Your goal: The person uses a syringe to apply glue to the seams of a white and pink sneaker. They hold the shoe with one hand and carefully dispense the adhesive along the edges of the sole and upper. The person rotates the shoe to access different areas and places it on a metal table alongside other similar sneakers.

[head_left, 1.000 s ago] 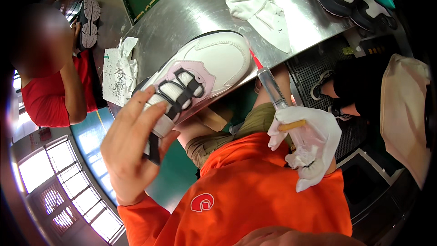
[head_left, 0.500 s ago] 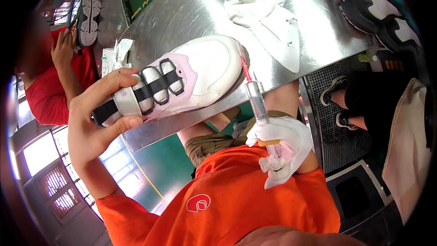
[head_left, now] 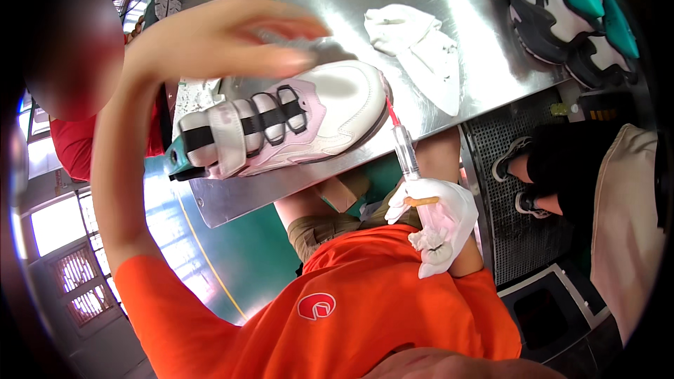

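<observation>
- Head view looks down on a white and pale pink sneaker with black straps lying on its side at the near edge of a shiny steel worktop. Its toe points to the person's right, so the toe seam faces the working hand.
- Right hand, in a white glove, is wrapped around a clear plastic syringe with a red needle tip. It's gripped low on the barrel with the tip angled up, touching or just about touching the toe edge of the sneaker. My guess is that grip gives fine control for feeding something into the seam.
- Left hand is bare, fingers spread flat and wide, holding nothing. It hovers above the strapped end of the sneaker; can't tell whether it touches it. It looks placed to steady the shoe while the needle works the other end.
- Crumpled white cloth sits on the worktop just beyond the toe, near enough to grab, probably for wiping.
- More sneakers in grey, black and teal sit at the far right corner, well apart from the one being worked on.
- Another person in a red shirt is off to the left, beyond the worktop's end.
- Someone's dark shoes stand on metal grating on the floor to the right.
</observation>
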Tool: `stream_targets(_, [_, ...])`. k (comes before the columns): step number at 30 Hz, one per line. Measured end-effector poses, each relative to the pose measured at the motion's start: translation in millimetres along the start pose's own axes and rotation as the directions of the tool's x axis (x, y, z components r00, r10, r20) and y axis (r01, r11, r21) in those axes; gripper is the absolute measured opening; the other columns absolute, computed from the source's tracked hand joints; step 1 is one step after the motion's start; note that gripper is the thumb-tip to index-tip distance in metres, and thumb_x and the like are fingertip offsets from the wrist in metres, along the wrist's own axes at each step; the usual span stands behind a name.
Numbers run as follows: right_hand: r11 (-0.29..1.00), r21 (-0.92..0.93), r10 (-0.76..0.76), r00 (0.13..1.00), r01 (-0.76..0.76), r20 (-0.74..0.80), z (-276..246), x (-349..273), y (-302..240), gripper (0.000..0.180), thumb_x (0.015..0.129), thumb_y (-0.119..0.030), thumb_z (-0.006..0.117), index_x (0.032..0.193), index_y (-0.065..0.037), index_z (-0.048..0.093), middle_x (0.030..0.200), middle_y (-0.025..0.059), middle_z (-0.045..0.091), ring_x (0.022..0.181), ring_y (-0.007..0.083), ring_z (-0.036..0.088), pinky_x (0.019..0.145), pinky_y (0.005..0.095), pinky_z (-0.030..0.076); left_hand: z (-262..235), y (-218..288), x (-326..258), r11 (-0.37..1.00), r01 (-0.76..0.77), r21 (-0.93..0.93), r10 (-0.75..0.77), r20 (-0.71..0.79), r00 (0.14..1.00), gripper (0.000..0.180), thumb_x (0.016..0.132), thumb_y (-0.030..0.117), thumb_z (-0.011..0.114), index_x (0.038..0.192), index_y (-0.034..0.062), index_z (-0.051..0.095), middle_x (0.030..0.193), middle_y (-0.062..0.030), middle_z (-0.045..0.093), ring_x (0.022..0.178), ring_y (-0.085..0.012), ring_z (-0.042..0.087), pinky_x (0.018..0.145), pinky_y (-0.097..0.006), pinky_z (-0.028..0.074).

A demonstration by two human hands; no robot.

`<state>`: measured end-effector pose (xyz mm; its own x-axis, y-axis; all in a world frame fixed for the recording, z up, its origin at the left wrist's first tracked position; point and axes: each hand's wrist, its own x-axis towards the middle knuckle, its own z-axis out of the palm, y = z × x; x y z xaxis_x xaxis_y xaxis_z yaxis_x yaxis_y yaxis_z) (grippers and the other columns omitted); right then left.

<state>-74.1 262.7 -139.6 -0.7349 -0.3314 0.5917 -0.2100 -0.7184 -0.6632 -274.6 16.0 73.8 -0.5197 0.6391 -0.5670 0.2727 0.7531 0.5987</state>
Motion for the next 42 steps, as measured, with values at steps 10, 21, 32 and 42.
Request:
stream_targets(10, [0.941,0.051,0.311,0.801,-0.333,-0.511,8,31,-69,0.074,0.075,-0.025,0.077,0.133,0.002,0.042,0.105,0.0238,0.06,0.086,0.0395,0.066,0.071,0.0444,0.059,33,22,25,0.993,-0.122,-0.006,0.122,0.044,0.992,0.05,0.083,0.041,0.075,0.112,0.0007,0.065,0.104,-0.0098,0.065,0.098,-0.0187,0.057,0.087,-0.032,0.046])
stream_targets(21, [0.824,-0.565,-0.163,0.937,-0.043,-0.309,115,239,-30,0.078,0.072,-0.015,0.086,0.131,0.001,0.038,0.107,0.0103,0.054,0.093,0.0156,0.061,0.083,0.0272,0.052,101,34,-114,0.869,-0.354,0.345,0.488,-0.711,0.506,0.044,0.072,0.022,0.083,0.105,0.0005,0.064,0.101,-0.0119,0.065,0.091,-0.0216,0.063,0.082,-0.031,0.05])
stream_targets(32, [0.608,-0.55,0.266,0.799,-0.573,-0.539,37,145,-74,0.061,0.071,-0.004,0.074,0.127,0.001,0.05,0.104,0.0062,0.06,0.088,0.0112,0.059,0.076,0.0236,0.049,121,-11,-137,0.784,-0.618,0.056,0.209,-0.962,0.177,0.045,0.075,0.019,0.081,0.113,0.0022,0.063,0.109,-0.0065,0.063,0.101,-0.0165,0.06,0.09,-0.028,0.046])
stream_targets(42, [0.913,-0.067,0.401,0.915,-0.403,-0.048,62,176,-133,0.089,0.065,-0.04,0.076,0.126,0.015,0.042,0.082,0.0209,0.062,0.066,0.0312,0.065,0.058,0.0376,0.057,94,-6,-125,0.842,-0.521,0.138,0.309,-0.916,0.257,0.053,0.08,0.028,0.079,0.119,-0.0029,0.061,0.115,-0.0074,0.06,0.106,-0.015,0.057,0.094,-0.027,0.044])
